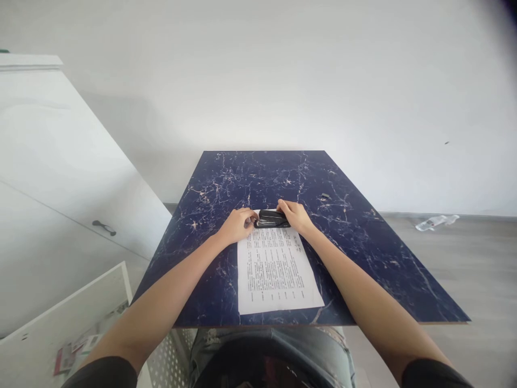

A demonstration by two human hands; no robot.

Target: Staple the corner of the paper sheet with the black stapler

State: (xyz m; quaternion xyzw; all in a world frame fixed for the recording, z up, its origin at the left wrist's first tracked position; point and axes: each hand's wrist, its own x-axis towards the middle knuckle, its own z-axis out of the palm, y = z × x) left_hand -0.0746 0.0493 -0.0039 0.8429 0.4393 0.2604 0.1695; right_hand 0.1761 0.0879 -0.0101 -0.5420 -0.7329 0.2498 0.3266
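A black stapler [271,217] lies crosswise over the far end of a printed sheet of paper [278,275]. My right hand [298,217] is closed around the stapler's right end, with the fingers on its far side. At the stapler's left end, my left hand [237,224] has its fingers curled in, with thumb and fingertips touching that end. Whether the left fingertips also pinch the paper's edge cannot be made out. The sheet lies flat and its near edge is close to the table's front.
The dark blue marble-patterned table [258,178] stands against a white wall. To the left are a white cabinet [60,161] with a dark handle [104,227] and an open drawer [81,312] with packets in it. A clear plastic item [436,222] lies on the floor at right.
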